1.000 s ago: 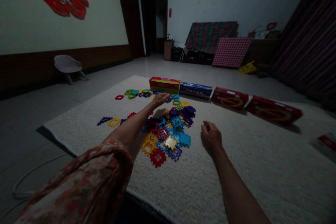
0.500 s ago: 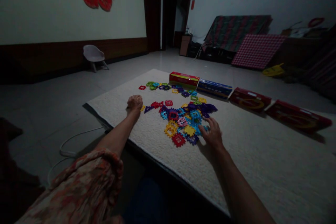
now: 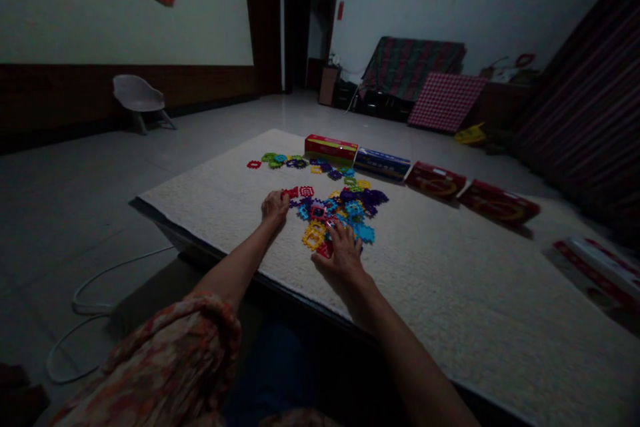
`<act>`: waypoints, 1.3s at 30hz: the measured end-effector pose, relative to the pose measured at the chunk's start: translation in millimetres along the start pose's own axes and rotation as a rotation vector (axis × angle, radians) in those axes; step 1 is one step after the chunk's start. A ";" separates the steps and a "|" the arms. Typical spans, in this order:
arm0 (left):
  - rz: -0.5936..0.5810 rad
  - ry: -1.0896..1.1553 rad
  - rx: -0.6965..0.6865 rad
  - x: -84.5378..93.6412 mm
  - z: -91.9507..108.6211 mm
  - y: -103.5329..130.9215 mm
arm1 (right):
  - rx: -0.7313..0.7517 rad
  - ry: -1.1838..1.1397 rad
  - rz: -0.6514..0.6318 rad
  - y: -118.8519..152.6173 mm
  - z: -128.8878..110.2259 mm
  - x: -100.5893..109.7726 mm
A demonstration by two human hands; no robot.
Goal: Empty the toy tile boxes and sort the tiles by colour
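Note:
Notched plastic building pieces in many colours lie heaped on a pale textured mat [image 3: 450, 287]. My left hand [image 3: 275, 207] is at the heap's left side, fingers curled beside red pieces [image 3: 306, 191]; what it holds, if anything, is hidden. Over the heap's near side lies my right hand [image 3: 343, 250], palm down with fingers apart. It touches the pieces and covers part of a red one [image 3: 325, 250]. A yellow piece [image 3: 314, 235] shows between the hands, and light blue pieces [image 3: 365, 233] are right of my right fingers.
Behind the heap is a scattered row of pieces, among them a green one [image 3: 270, 157]. A red box [image 3: 330, 148], a blue box [image 3: 383, 163] and several dark red boxes [image 3: 435, 181] line the mat's far side. A small chair [image 3: 140, 95] stands on the floor.
My left hand has moved right, to the heap's edge. My right hand has shifted left from the heap's right side onto its near pieces. The view has turned right.

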State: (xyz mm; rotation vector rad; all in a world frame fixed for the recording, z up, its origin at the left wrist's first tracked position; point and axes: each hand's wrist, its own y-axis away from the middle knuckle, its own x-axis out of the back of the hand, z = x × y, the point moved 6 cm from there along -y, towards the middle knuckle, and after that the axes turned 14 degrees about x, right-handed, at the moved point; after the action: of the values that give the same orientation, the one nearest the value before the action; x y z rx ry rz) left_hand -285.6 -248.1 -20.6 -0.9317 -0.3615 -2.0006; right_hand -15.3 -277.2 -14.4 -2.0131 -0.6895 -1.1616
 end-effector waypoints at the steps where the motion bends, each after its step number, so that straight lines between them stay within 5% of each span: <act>1: -0.026 0.012 -0.030 -6.7 8.2 4.3 | -0.032 -0.012 0.003 1.6 2.1 1.9; 10: -0.160 0.192 -0.123 -60.1 71.5 42.7 | -0.107 0.025 0.070 15.3 43.2 22.4; 16: -0.209 0.315 -0.147 -85.5 111.0 65.6 | -0.020 0.043 0.210 19.2 74.2 29.9; 25: -0.250 0.381 -0.189 -113.1 162.1 61.4 | 0.133 0.022 0.421 11.0 113.9 50.6; 32: -0.310 0.426 -0.277 -124.5 210.5 51.5 | 0.140 0.070 0.486 -31.4 155.9 78.6; 35: -0.297 0.433 -0.303 -116.7 212.4 36.6 | 0.069 0.122 0.497 -45.3 165.6 93.3; 39: -0.203 0.376 -0.229 -98.9 175.5 4.0 | 0.099 0.168 0.488 -43.0 137.4 95.5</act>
State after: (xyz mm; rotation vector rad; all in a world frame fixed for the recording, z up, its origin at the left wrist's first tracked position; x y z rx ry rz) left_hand -165.6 -92.9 25.6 -0.6520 -0.0163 -2.3855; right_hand 67.0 -133.7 35.1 -1.8341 -0.1507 -0.9649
